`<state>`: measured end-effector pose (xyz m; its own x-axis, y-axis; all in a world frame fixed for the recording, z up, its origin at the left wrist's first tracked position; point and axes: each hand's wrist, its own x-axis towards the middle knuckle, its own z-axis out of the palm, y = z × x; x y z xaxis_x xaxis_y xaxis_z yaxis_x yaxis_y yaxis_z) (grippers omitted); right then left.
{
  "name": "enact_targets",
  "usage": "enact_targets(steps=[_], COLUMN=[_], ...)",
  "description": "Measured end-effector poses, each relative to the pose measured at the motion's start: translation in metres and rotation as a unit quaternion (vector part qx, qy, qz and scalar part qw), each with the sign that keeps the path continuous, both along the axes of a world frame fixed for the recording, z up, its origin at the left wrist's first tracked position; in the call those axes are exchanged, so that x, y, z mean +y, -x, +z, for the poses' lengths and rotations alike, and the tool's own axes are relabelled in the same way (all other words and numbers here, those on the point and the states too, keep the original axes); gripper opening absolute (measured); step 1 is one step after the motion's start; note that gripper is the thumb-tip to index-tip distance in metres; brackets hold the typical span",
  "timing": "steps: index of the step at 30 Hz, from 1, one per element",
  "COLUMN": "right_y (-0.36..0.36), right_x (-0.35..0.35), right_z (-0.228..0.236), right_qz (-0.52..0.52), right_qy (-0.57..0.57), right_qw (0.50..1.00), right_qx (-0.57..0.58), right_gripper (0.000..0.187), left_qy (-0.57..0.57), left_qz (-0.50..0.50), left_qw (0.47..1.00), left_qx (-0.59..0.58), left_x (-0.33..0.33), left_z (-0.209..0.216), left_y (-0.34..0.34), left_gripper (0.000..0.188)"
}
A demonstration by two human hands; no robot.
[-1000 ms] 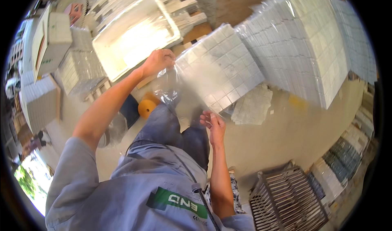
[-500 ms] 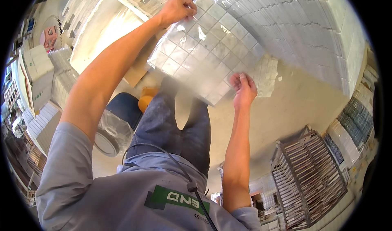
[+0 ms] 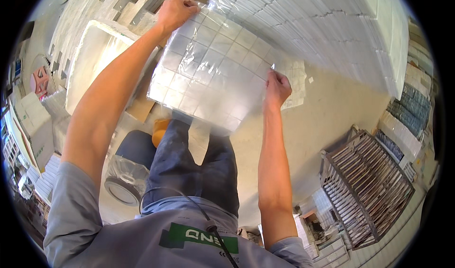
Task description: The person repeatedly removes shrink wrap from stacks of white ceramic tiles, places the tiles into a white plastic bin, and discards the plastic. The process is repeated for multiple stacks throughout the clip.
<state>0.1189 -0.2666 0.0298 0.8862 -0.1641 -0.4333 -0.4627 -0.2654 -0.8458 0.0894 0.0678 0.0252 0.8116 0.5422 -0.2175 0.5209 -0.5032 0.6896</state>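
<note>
Spanning the upper middle of the frame, a pale tile sheet (image 3: 227, 47) with a grid of squares is held up, tilted, under glossy clear film (image 3: 189, 47), in front of the person's legs (image 3: 189, 185). A second ago it was farther right in the frame, with loose film bunched beside its left edge; now it has come left, and the film lies across its face.

The left hand (image 3: 177, 14) has moved up to the top left corner, its fingers closed in a pinch on the film; whether they grip tile too, I cannot tell. The right hand (image 3: 277, 88) has changed most: its fingers, loosely parted earlier, are drawn together at the right-hand corner, where a bit of film peaks above them.

For the work in hand, this looks like a steadier hold at two corners, with the covering better spread; whether it encloses the sheet fully cannot be made out.

Just right of the sheet in the frame, a smaller tile piece (image 3: 295, 87) lies on the floor (image 3: 327, 107); a white tub (image 3: 90, 38) stands at upper left, partly behind the left forearm (image 3: 102, 102).
</note>
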Motion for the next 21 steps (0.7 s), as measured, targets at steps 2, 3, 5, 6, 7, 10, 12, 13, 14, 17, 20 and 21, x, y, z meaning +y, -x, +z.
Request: enact_targets(steps=[2,3,5,6,7,10,12,13,14,17,20,21], right_y=[0.003,0.004,0.005,0.006,0.007,0.007,0.006,0.006,0.007,0.012,0.019,0.021], right_x=[0.006,0.009,0.008,0.009,0.010,0.012,0.010,0.008,0.008,0.018,0.022,0.020], right_z=[0.001,0.001,-0.003,-0.004,-0.005,-0.001,-0.007,-0.008,-0.011,-0.014,-0.021,-0.021], right_qz=[-0.007,-0.009,-0.008,-0.002,0.004,0.003,0.009,0.012,0.010,-0.003,-0.026,-0.030], right_qy=[0.020,0.036,0.062,0.069,0.077,0.100,0.099,0.100,0.114,0.147,0.175,0.194], right_qw=[1.000,0.999,0.997,0.996,0.995,0.994,0.993,0.993,0.992,0.987,0.981,0.976], right_qx=[-0.010,-0.019,-0.038,-0.049,-0.059,-0.051,-0.057,-0.062,-0.060,-0.058,-0.075,-0.090], right_gripper=[0.017,0.018,0.019,0.021,0.022,0.026,0.028,0.029,0.030,0.034,0.039,0.041], left_qy=[-0.023,-0.028,-0.035,-0.040,-0.034,-0.017,-0.010,-0.009,-0.007,-0.011,-0.032,-0.040], left_qz=[-0.010,-0.013,-0.012,-0.010,-0.012,-0.012,-0.002,-0.003,-0.003,0.002,-0.011,-0.020], left_qw=[1.000,1.000,0.999,0.999,0.999,0.998,0.997,0.997,0.997,0.996,0.995,0.995], left_qx=[0.012,0.001,-0.007,-0.011,-0.026,-0.061,-0.075,-0.076,-0.077,-0.085,-0.089,-0.090], left_x=[0.002,0.000,-0.003,-0.003,-0.003,-0.005,-0.005,-0.005,-0.002,0.002,0.002,0.001], left_z=[-0.002,-0.001,-0.002,-0.002,-0.003,-0.005,-0.007,-0.010,-0.011,-0.015,-0.017,-0.019], left_y=[-0.005,-0.006,-0.005,-0.003,0.000,0.007,0.008,0.008,0.008,0.010,0.009,0.007], left_gripper=[0.027,0.026,0.024,0.023,0.023,0.020,0.018,0.019,0.019,0.019,0.018,0.018])
